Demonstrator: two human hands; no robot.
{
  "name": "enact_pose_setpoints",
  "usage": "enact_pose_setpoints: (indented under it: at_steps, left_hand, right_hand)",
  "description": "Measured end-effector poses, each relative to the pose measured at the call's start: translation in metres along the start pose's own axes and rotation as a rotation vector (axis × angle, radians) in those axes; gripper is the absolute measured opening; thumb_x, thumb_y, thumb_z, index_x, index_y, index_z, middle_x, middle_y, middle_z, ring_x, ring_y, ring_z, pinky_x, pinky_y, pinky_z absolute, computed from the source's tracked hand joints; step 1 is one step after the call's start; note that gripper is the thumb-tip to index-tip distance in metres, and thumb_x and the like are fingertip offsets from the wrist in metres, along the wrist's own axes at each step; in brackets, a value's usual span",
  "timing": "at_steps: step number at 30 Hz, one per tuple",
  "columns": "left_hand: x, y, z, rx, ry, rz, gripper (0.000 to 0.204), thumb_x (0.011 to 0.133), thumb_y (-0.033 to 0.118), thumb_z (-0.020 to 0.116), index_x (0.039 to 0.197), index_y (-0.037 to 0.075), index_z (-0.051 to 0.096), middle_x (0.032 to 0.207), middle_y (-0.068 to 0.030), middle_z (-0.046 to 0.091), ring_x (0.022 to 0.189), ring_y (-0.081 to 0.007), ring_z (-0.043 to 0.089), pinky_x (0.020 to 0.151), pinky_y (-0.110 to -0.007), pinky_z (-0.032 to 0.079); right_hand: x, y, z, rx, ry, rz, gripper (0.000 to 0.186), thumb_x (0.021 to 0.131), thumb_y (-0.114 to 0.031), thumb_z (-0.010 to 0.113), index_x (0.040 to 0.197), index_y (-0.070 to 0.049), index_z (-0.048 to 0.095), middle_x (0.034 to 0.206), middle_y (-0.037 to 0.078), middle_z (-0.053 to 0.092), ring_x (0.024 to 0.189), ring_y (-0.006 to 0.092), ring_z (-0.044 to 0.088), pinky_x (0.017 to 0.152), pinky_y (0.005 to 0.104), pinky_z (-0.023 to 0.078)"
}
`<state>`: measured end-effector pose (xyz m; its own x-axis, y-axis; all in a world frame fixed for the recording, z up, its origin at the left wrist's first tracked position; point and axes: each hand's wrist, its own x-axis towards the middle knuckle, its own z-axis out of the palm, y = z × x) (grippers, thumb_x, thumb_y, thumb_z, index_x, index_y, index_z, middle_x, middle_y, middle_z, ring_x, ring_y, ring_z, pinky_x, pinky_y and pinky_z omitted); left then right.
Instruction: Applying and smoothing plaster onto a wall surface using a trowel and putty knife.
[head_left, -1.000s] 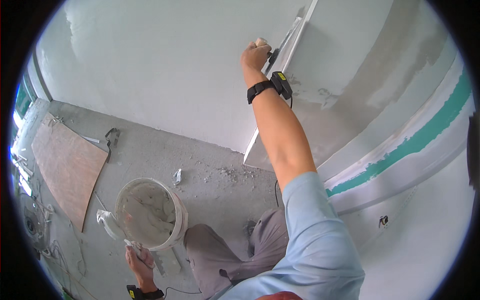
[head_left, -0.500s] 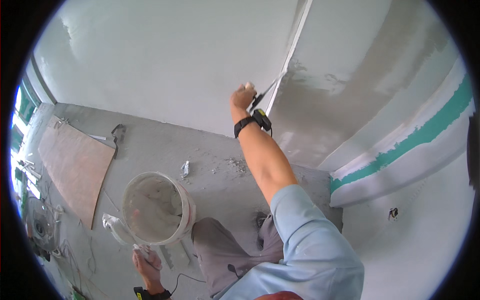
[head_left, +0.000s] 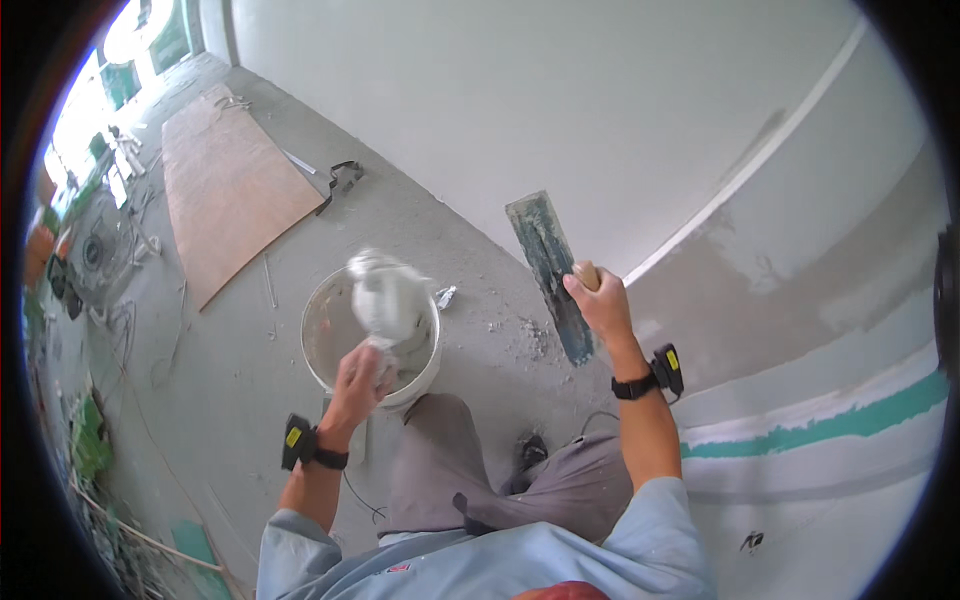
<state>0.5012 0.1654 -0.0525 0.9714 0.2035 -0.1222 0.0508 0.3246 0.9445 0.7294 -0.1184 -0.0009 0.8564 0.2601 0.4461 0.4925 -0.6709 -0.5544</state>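
Note:
My left hand is closed round the handle of a putty knife whose blade is thickly coated in white compound and blurred by motion. The blade is over the mouth of a white bucket, which stands on the floor in front of my left knee. White compound clings to the bucket's inside; the putty knife and hand hide part of it. Out to the right, my right hand grips the wooden handle of a rectangular plastering trowel. The trowel's long face is smeared grey and it hangs above the floor, apart from the wall.
A pale wall meets a partly skimmed wall at a corner on the right. A brown board, a black strap and a crumpled silvery scrap lie on the floor. Cables and debris clutter the far left.
My right hand has drawn the trowel away from the wall corner. My left hand has lifted the putty knife from beside the bucket to over its mouth. The view has turned left.

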Motion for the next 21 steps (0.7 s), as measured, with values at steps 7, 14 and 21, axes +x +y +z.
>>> enact_pose_setpoints:
  at_steps: [7,14,21]
  left_hand:
    - [0.005,0.008,0.052,-0.129,-0.326,-0.154,0.035,0.092,0.035,0.037,0.099,0.004,0.050,0.065,0.0034,0.037,0.052,-0.0043,0.034,0.042,-0.019,0.028]
    - [-0.001,0.050,-0.005,-0.040,0.135,-0.129,0.039,0.090,0.041,0.041,0.109,0.008,0.048,0.073,0.0015,0.045,0.057,-0.0061,0.043,0.049,-0.022,0.037]
    - [0.042,0.041,-0.106,1.537,0.149,-0.364,0.036,0.087,0.032,0.040,0.084,0.000,0.057,0.079,-0.0194,0.059,0.076,-0.0359,0.056,0.065,-0.044,0.044]
  right_hand:
    - [-0.003,-0.073,-0.003,1.204,-0.561,0.202,0.013,0.072,-0.011,0.058,0.074,0.000,0.052,0.053,0.003,0.049,0.042,0.0097,0.049,0.038,0.0205,0.040]
    - [-0.019,-0.042,0.004,0.467,-0.857,0.183,0.014,0.072,-0.016,0.059,0.076,-0.004,0.053,0.057,0.000,0.047,0.049,0.0082,0.046,0.042,0.0210,0.037]
    - [-0.063,0.003,-0.006,1.424,-0.540,0.571,0.025,0.072,-0.018,0.059,0.091,-0.004,0.049,0.058,0.000,0.041,0.046,0.0107,0.043,0.041,0.0228,0.038]
